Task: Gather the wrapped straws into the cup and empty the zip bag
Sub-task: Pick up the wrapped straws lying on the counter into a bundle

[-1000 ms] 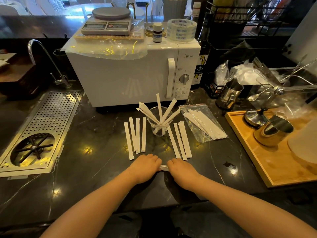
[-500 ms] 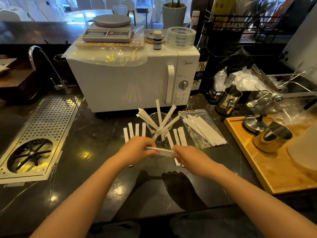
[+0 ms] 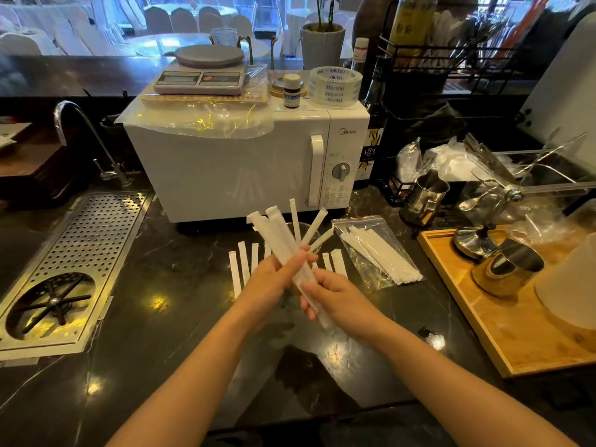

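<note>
Both hands hold one white wrapped straw (image 3: 283,243) slanted above the dark counter. My left hand (image 3: 274,279) pinches its middle; my right hand (image 3: 332,295) grips its lower end. Behind them stands a clear glass cup (image 3: 306,230), partly hidden, with several wrapped straws sticking out of it. More wrapped straws (image 3: 240,269) lie flat on the counter left of the cup, and a few (image 3: 337,266) lie to its right. A clear zip bag (image 3: 374,253) with several wrapped straws inside lies to the right.
A white microwave (image 3: 245,169) stands right behind the cup. A perforated metal drain tray (image 3: 74,262) and faucet (image 3: 80,137) are at left. A wooden tray (image 3: 503,317) with metal pitchers sits at right, and a steel jug (image 3: 425,198) stands behind the bag.
The hands picked a wrapped straw off the counter near the front, lifted it, and turned it from level to slanted toward the cup.
</note>
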### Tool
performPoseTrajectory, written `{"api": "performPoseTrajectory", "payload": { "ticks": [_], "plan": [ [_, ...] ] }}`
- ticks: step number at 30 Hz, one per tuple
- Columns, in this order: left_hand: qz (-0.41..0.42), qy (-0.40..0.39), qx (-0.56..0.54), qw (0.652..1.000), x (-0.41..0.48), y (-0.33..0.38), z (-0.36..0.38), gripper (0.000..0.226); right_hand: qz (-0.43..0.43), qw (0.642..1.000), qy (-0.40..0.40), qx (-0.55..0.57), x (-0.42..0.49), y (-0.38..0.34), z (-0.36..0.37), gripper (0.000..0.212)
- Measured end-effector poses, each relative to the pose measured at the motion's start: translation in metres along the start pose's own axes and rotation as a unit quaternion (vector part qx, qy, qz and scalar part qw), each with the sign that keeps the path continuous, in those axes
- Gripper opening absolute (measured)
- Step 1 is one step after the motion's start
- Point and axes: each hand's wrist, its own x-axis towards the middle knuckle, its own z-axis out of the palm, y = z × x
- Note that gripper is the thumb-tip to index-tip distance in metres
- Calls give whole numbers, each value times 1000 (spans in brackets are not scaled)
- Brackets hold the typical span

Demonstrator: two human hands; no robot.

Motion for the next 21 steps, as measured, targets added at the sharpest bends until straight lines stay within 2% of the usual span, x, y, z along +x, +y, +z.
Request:
{"api": "performPoseTrajectory", "payload": {
  "ticks": [3,9,12,15,17,19,21],
  "plan": [
    [4,-6,-12,1000,-4,-5,5,36,22,999,-19,13,2,8,10,27],
    [-44,-19,-67,997,-7,-18,5,42,40,999,-29,-21,3,18,15,25],
    [-42,10,-92,995,-5,-18,3,43,67,996,-28,-50,3,19,12,21],
    [-37,49,-135,989,-1,-17,-4,38,97,980,-72,-160,3,10,-4,27],
    [-40,60,-154,985,0,-19,-9,35,119,958,-100,-242,6,1,-21,41],
    [-50,74,-158,983,0,-24,-12,33,148,953,-66,-257,13,-6,-39,54],
    [-61,94,-151,982,1,-32,-15,31,162,955,4,-250,20,-7,-52,63]
  ]
}}
